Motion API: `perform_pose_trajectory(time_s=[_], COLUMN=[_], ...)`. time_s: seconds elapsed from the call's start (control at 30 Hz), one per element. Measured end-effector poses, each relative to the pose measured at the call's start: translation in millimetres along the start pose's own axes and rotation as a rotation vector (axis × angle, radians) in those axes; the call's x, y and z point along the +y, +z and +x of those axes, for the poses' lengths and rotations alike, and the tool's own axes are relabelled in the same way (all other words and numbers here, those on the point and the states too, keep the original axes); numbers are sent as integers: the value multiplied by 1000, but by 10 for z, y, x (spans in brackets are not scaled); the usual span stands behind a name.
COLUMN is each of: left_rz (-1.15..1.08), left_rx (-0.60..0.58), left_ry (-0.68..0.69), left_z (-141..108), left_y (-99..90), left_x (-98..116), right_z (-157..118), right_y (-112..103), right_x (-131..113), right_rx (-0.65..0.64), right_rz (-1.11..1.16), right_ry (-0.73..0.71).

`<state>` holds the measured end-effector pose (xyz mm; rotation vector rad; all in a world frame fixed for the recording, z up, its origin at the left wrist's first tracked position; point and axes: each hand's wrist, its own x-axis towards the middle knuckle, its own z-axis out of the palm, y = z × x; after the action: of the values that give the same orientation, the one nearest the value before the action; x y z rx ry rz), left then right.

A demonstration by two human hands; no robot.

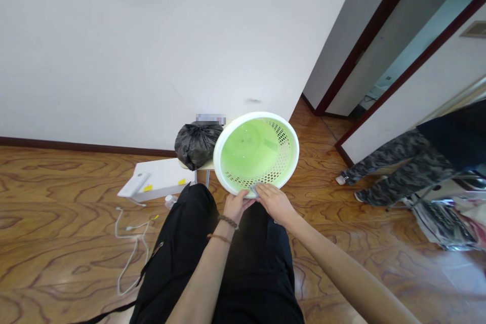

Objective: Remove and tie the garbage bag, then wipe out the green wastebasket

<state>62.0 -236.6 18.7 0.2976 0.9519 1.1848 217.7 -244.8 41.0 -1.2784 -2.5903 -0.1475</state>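
A round basket (219, 154) with a white rim, pale green inside and with perforated sides, is tilted over my knees. My left hand (236, 206) grips its near rim, thumb on top and fingers underneath. Right beside it, my right hand (274, 202) is closed at the same rim, its fingertips pressing a small greyish piece against the inner edge. What that piece is cannot be made out. A tied black plastic bag (197, 144) rests on a light surface just left of the basket.
On the wooden floor at left lie a white box (163, 174) with yellow tags, a white bottle (170, 201) and a white cable (120, 276). A person in camouflage trousers (410, 162) is at the right, near piled fabrics (448, 225). A white wall (114, 50) rises ahead.
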Motion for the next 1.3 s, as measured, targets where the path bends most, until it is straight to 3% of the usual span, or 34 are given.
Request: perform_pose_trajectory(time_s=[0.2,0.37,0.73,1.03,1.3], left_rz=[9,27,85,118,73], left_rx=[10,19,31,62,91], left_ry=[19,39,28,-3,-43], left_z=[2,24,174,256,137], left_y=[-26,-9,108,37,1], left_x=[15,47,116,203,126], right_z=[-111,-146,110,218,85], right_y=[-73,-67,137,250,60], right_x=[184,165,186,161,262], right_rx=[14,57,65,60,-34], right_rz=[-35,-55,-176,-209,-91], right_ry=[-7,75,26,28,-98])
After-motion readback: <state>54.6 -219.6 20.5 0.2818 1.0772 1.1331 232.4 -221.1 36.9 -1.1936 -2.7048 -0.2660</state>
